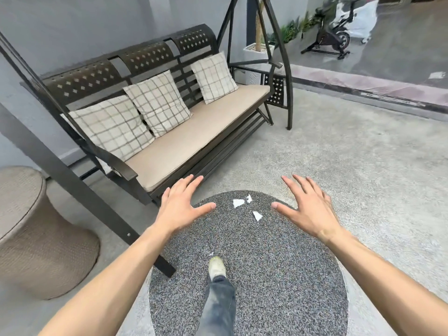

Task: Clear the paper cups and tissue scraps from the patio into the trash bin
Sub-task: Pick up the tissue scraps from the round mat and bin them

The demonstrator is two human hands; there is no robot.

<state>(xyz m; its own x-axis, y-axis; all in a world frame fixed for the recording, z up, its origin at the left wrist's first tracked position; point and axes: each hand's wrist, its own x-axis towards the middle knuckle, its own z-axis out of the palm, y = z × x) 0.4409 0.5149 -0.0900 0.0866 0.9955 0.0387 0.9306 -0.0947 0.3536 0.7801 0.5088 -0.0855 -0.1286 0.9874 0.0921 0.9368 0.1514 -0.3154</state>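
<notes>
Both forearms reach forward from the bottom edge, bare, over a round dark speckled patch of floor [278,275]. One shoe [216,267] and a jeans leg step onto that patch. Left hand [180,204] and right hand [309,206] hover palm-down with fingers spread; each grip is empty and relaxed. Between the two hands, three white tissue scraps [246,206] lie on the far part of the dark patch, close together. Behind stands a metal swing seat [184,141] with three checked cushions [157,103]. A wicker stool [29,229] sits at left.

Soft even daylight, faint shadows, wide-angle edge bending, blurred far background
</notes>
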